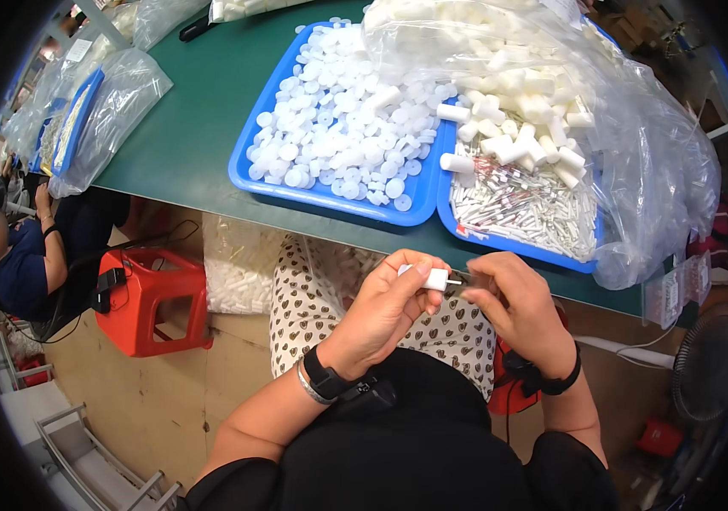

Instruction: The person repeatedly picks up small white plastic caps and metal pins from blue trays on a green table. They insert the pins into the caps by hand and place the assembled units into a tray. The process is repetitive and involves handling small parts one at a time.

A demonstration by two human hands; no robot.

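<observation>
My left hand (381, 308) is closed on a small white cylinder (436, 279), held sideways over my lap just below the table edge. A thin metal pin (454, 282) sticks out of the cylinder's right end. Beside the pin's tip is my right hand (519, 300), its thumb and fingers curled toward it. Those fingertips are blurred, so whether they touch or grip anything cannot be made out. Beyond my hands, a blue tray (524, 249) holds many metal pins (521, 209) with white foam cylinders (543, 145) heaped over its far part.
Another blue tray (330, 203) is full of white plastic discs (338, 111) on the green table (185, 128). Clear plastic bags (653, 136) spread around the right tray. A red stool (151, 298) and a seated person (27, 255) are at the left; a fan (711, 362) stands at the right.
</observation>
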